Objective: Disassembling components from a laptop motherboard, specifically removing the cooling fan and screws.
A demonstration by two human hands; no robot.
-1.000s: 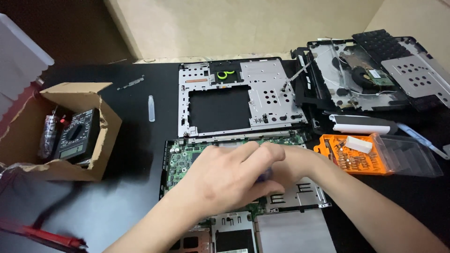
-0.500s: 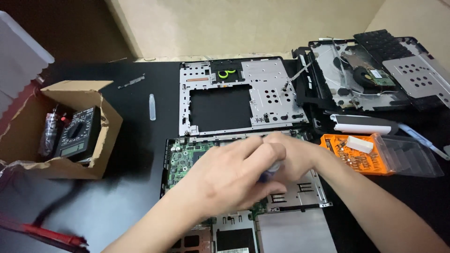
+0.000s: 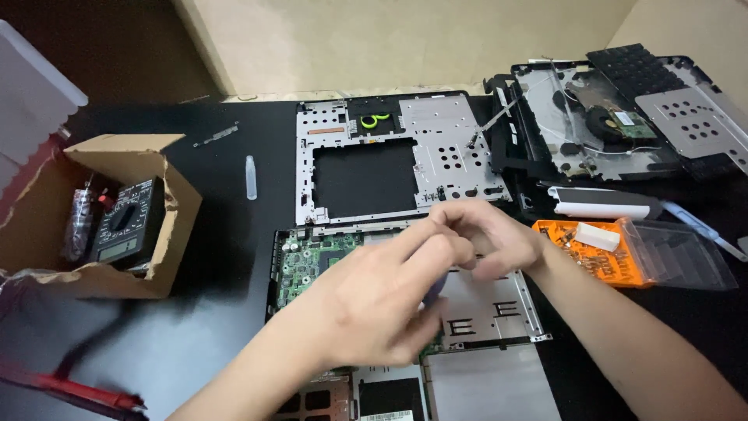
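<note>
1. Centrally, both hands meet above an opened laptop chassis [image 3: 483, 312] lying on the black table [image 3: 218, 257]; its green motherboard [image 3: 308, 257] shows at the left, a perforated metal shield plate [image 3: 491, 308] at the right.
2. Left hand [image 3: 374, 300] is loosely curled, fingers bent toward the right one; something small and dark seems to sit beneath its fingertips, but whether it grips it I cannot tell.
3. Right hand [image 3: 491, 234] is blurred, thumb and fingers pinched nearly together; what it pinches, if anything, I cannot tell.
4. Handling, as a judgement: the board is light, stiff and fragile, best taken by its edges or by the metal plate, never by the components; the thin plate would bend easily.
5. Around: a bare metal frame [image 3: 401, 156] just beyond the chassis; another dismantled laptop shell [image 3: 623, 117] at far right; an orange screwdriver-bit case [image 3: 600, 253] with clear lid near the right forearm; a cardboard box [image 3: 93, 210] holding a black multimeter [image 3: 125, 222] at the left; a small clear bottle [image 3: 251, 177] between box and frame.
</note>
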